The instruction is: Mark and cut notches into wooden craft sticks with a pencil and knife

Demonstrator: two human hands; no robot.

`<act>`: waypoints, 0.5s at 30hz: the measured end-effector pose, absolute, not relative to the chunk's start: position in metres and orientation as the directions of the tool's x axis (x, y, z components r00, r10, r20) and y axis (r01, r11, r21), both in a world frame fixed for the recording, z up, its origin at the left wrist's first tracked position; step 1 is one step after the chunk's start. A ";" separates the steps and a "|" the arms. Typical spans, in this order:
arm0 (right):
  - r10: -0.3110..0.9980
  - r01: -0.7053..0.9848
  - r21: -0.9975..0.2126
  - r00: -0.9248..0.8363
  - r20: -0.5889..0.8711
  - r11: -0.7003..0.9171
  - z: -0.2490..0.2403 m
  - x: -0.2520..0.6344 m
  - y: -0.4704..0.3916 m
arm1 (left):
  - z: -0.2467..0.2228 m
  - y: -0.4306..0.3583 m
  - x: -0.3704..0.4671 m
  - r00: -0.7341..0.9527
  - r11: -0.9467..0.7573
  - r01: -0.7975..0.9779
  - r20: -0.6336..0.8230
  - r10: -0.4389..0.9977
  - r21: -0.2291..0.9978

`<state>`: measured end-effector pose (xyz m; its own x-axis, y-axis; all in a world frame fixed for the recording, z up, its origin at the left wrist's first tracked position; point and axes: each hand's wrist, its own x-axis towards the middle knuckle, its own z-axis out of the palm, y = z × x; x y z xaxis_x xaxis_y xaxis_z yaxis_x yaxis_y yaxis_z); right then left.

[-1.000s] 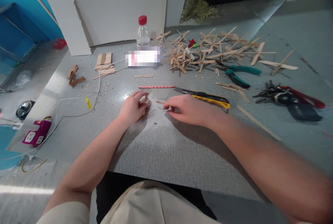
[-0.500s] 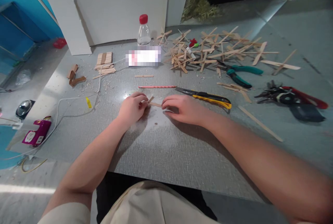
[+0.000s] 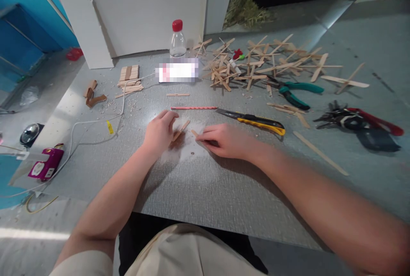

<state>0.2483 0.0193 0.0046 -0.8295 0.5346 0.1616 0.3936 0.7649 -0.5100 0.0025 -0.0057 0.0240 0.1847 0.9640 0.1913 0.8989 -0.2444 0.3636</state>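
Note:
My left hand (image 3: 160, 130) is closed on a wooden craft stick (image 3: 182, 130), which slants up to the right beyond its fingers. A slot-like mark shows near the middle of that stick. Pinched in my right hand (image 3: 221, 139) is a second craft stick (image 3: 194, 133); only its short end sticks out to the left, the rest being hidden by the fingers. The two sticks are apart, with a small gap between them. Just beyond my hands lie a red-and-white pencil (image 3: 194, 108) and a yellow-and-black utility knife (image 3: 256, 121).
Crossed craft-stick pieces (image 3: 256, 62) are heaped at the back right, beside green-handled pliers (image 3: 294, 92). Keys (image 3: 336, 115) lie far right. A bundle of sticks (image 3: 129, 73), a white cable (image 3: 122, 101) and a red-capped bottle (image 3: 177, 41) stand or lie further back.
The two sticks, touching or close together before, are now separated. My right hand has its stick drawn slightly away, and more of the left hand's stick shows.

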 end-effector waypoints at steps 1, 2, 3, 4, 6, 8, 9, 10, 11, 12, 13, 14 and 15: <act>0.533 0.392 -0.505 -0.829 0.170 0.769 0.004 0.248 0.020 | 0.022 -0.004 0.002 0.228 -0.285 0.891 0.194 0.954 0.354; 0.535 0.392 -0.499 -0.825 0.180 0.773 0.003 0.248 0.020 | 0.020 -0.003 0.002 0.282 -0.333 0.878 0.190 0.940 0.343; 0.540 0.395 -0.493 -0.819 0.193 0.775 0.001 0.248 0.020 | 0.017 -0.002 0.001 0.337 -0.380 0.864 0.181 0.924 0.331; 0.546 0.400 -0.485 -0.812 0.206 0.778 0.000 0.248 0.021 | 0.015 -0.001 0.001 0.385 -0.421 0.849 0.171 0.907 0.319; 0.557 0.412 -0.466 -0.798 0.231 0.783 -0.002 0.248 0.021 | 0.010 0.001 0.000 0.448 -0.475 0.827 0.158 0.880 0.301; 0.559 0.417 -0.446 -0.789 0.255 0.792 -0.004 0.247 0.021 | 0.006 0.002 -0.001 0.465 -0.490 0.821 0.154 0.872 0.293; 0.557 0.416 -0.437 -0.786 0.267 0.797 -0.005 0.246 0.021 | 0.005 0.002 -0.002 0.464 -0.490 0.822 0.155 0.872 0.292; 0.555 0.415 -0.429 -0.783 0.280 0.802 -0.005 0.245 0.020 | 0.005 0.002 -0.002 0.462 -0.488 0.823 0.156 0.873 0.292; 0.553 0.413 -0.423 -0.780 0.292 0.807 -0.005 0.244 0.020 | 0.005 0.002 -0.003 0.464 -0.489 0.821 0.155 0.872 0.295; 0.551 0.411 -0.417 -0.777 0.304 0.811 -0.005 0.244 0.020 | 0.006 0.002 -0.004 0.470 -0.493 0.816 0.150 0.870 0.301; 0.549 0.410 -0.412 -0.775 0.315 0.814 -0.006 0.243 0.020 | 0.006 0.002 -0.005 0.480 -0.500 0.809 0.142 0.866 0.310; 0.546 0.407 -0.407 -0.772 0.324 0.817 -0.006 0.243 0.020 | 0.007 0.002 -0.005 0.491 -0.506 0.801 0.133 0.861 0.321; 0.544 0.405 -0.403 -0.771 0.332 0.821 -0.006 0.243 0.020 | 0.007 0.002 -0.005 0.499 -0.510 0.793 0.124 0.858 0.333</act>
<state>0.2428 0.0201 -0.0064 -0.7707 0.5437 0.3322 0.4049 0.8205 -0.4035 -0.0053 0.0019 0.0075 0.4989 0.8577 0.1245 0.7932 -0.5098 0.3331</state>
